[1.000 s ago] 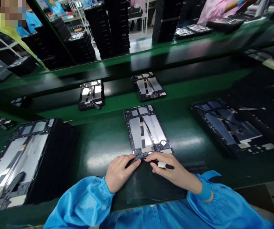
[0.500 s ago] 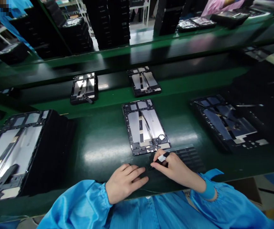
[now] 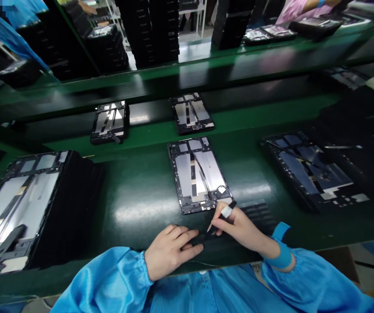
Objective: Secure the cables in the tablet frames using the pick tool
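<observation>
My left hand [image 3: 173,251] lies palm down on the green bench, fingers stretched out, holding nothing visible. Just right of its fingertips, my right hand [image 3: 235,224] pinches a slim black tool with a white wrap [image 3: 226,211]. The tool slants like a pen, its tip low over the bench; whether it is a pen or tweezers I cannot tell. Directly beyond my hands lies an opened tablet [image 3: 182,171], its silver plates and dark ribbon cables exposed. Partly behind my right hand and wrist is a dark striped sheet [image 3: 259,214].
At left stands a tall stack of opened tablets [image 3: 43,187]. Another opened tablet [image 3: 299,167] lies at right beside a thin metal tool [image 3: 343,147]. Two more units, a left one [image 3: 110,121] and a right one [image 3: 191,113], sit farther back. Dark tray stacks [image 3: 149,32] rise behind.
My right hand has turned slightly, so the tool's black end and tip show more. The two units at the back have shifted a little left. My left hand stays put.
</observation>
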A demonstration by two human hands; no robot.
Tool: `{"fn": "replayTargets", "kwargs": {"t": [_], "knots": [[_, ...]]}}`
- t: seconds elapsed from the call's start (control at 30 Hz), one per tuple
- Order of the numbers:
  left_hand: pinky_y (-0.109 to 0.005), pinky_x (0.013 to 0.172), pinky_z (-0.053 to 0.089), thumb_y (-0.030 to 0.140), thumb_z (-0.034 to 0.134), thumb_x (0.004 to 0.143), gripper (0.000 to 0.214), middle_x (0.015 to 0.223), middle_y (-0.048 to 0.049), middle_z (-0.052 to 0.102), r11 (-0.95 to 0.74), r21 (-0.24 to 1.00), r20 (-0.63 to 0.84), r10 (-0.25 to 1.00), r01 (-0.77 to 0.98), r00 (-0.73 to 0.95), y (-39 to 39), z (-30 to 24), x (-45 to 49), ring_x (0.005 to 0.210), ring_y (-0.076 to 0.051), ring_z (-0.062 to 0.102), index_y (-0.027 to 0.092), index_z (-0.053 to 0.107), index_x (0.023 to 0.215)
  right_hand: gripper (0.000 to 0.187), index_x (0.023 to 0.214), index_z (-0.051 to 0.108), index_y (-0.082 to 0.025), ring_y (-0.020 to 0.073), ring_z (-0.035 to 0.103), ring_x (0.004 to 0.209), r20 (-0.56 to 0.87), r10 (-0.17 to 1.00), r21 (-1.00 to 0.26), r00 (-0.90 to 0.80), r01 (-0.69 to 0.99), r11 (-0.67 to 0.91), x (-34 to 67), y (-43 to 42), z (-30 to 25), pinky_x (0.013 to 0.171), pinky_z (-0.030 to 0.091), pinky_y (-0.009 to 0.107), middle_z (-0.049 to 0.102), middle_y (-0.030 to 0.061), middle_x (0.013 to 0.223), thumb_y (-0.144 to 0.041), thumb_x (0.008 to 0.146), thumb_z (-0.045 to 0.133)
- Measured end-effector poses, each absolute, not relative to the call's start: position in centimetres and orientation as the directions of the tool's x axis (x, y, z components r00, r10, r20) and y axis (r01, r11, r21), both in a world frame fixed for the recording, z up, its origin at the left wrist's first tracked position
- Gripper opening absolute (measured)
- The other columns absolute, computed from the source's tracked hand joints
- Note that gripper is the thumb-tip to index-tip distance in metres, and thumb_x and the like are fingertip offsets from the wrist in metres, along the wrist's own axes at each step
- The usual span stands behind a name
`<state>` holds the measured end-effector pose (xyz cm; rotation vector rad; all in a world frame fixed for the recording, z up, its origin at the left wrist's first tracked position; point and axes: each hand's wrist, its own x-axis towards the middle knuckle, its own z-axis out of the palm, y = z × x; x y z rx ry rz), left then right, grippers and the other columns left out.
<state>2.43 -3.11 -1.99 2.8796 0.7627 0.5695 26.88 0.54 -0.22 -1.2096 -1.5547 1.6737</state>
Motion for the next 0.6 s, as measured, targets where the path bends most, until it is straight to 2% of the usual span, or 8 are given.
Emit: {"fn": "replayTargets", "kwargs": {"t": [0.07, 0.17, 0.3, 0.43, 0.6], "knots": [[-0.031, 0.074, 0.047, 0.014, 0.048, 0.098, 0.028, 0.122, -0.0067, 0.063, -0.863, 0.212, 0.339, 0.505, 0.459, 0.794, -2.8, -1.7, 2.2, 0.095, -0.018, 0.059, 0.024, 0.062, 0.121, 0.021, 0.078, 0.054, -0.02, 0.0159, 0.068, 0.064, -0.207, 0.893, -0.977, -0.4, 0.122, -0.173, 27.0, 1.6, 0.5, 0.058, 0.055, 0.026, 0.065, 0.0008, 0.073, -0.038, 0.089, 0.059], [-0.028, 0.07, 0.047, 0.015, 0.047, 0.099, 0.024, 0.115, -0.0075, 0.066, -0.827, 0.238, 0.409, 0.561, 0.509, 0.72, -1.7, -1.2, 1.8, 0.088, -0.016, 0.06, 0.02, 0.062, 0.117, 0.021, 0.077, 0.056, -0.02, 0.0162, 0.069, 0.067, -0.166, 0.916, -0.98, -0.365, 0.166, -0.112, 26.4, 3.9, 1.6, 0.058, 0.056, 0.024, 0.064, 0.0008, 0.073, -0.037, 0.087, 0.063], [-0.028, 0.072, 0.048, 0.016, 0.053, 0.097, 0.016, 0.104, -0.0062, 0.069, -0.762, 0.257, 0.491, 0.632, 0.594, 0.599, 0.3, -1.3, 1.4, 0.086, -0.015, 0.061, 0.018, 0.063, 0.109, 0.023, 0.079, 0.053, -0.02, 0.0195, 0.072, 0.064, -0.265, 0.871, -0.96, -0.413, 0.2, -0.197, 24.9, 6.6, 2.0, 0.05, 0.056, 0.024, 0.064, -0.0014, 0.063, -0.039, 0.083, 0.067], [-0.028, 0.074, 0.048, 0.016, 0.054, 0.096, 0.015, 0.105, -0.0058, 0.07, -0.765, 0.245, 0.474, 0.631, 0.596, 0.614, 0.9, -2.1, 1.2, 0.087, -0.016, 0.061, 0.018, 0.062, 0.109, 0.026, 0.078, 0.052, -0.021, 0.0203, 0.071, 0.059, -0.331, 0.829, -0.939, -0.45, 0.24, -0.245, 23.8, 7.6, 1.6, 0.047, 0.055, 0.025, 0.064, -0.0018, 0.057, -0.041, 0.08, 0.069], [-0.027, 0.076, 0.048, 0.017, 0.052, 0.097, 0.017, 0.104, -0.0055, 0.07, -0.764, 0.252, 0.46, 0.635, 0.594, 0.621, 0.7, -2.4, 1.1, 0.089, -0.015, 0.061, 0.018, 0.062, 0.111, 0.021, 0.078, 0.052, -0.021, 0.0194, 0.071, 0.058, -0.353, 0.817, -0.932, -0.456, 0.246, -0.265, 23.6, 7.5, 1.2, 0.049, 0.056, 0.026, 0.066, -0.002, 0.056, -0.036, 0.082, 0.067]]}}
